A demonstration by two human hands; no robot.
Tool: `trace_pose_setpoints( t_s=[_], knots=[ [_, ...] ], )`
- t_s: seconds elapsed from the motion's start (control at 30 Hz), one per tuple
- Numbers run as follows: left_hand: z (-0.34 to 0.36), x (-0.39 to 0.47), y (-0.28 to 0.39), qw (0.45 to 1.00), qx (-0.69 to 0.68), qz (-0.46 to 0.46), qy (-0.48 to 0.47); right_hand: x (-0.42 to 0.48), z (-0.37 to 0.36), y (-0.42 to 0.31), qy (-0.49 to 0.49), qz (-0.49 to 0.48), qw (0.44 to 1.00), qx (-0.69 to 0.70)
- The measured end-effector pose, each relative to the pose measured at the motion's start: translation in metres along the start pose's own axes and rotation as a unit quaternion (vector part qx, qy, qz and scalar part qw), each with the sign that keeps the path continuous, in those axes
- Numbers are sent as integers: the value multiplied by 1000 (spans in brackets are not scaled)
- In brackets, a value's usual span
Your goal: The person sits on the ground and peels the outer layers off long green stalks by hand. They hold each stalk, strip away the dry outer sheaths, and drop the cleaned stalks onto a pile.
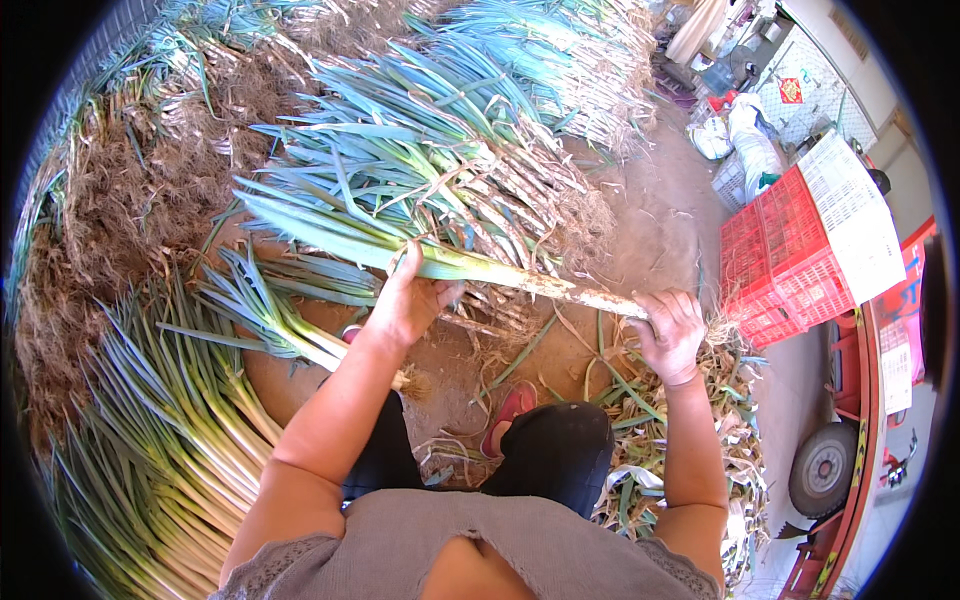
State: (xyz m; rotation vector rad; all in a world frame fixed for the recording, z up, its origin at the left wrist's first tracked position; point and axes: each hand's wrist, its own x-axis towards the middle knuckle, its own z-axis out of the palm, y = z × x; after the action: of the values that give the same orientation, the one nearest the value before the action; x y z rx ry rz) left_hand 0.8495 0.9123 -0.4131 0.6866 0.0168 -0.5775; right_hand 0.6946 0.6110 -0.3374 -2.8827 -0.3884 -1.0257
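Observation:
A long leek-like green onion (517,276) stretches across in front of me, its leaves to the left and its roots to the right. My left hand (411,296) grips it where the green leaves meet the stalk. Around the root end my right hand (670,330) is closed, and wispy roots poke out beyond the fist. Brown, dirty skin still covers part of the stalk. Just past it lies a heap of unpeeled green onions (517,187) with soil on their stalks. Below my left forearm rests a smaller group with clean white stalks (315,341).
Peeled green onions (187,480) lie in rows at the lower left. Stripped skins and leaves (630,435) pile up by my right side. Red plastic crates (787,255) stand at the right, near a wheeled vehicle (823,469). Rooty bundles (150,172) line the far left.

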Motion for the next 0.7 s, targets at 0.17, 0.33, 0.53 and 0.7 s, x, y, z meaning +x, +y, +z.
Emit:
trace_pose_setpoints(
  t_s=[0.17,0.33,0.53,0.7],
  knots=[
    [-3,25,-18,990,-94,89,53,7,39,-15,-82,107,988,-72],
    [-7,36,-14,990,-77,96,-70,86,84,-75,-289,229,907,203],
    [-6,42,-6,981,-117,156,-11,123,153,-87,-263,180,941,116],
    [-15,51,-1,980,-93,157,80,17,132,33,-248,144,945,-160]
  ],
)
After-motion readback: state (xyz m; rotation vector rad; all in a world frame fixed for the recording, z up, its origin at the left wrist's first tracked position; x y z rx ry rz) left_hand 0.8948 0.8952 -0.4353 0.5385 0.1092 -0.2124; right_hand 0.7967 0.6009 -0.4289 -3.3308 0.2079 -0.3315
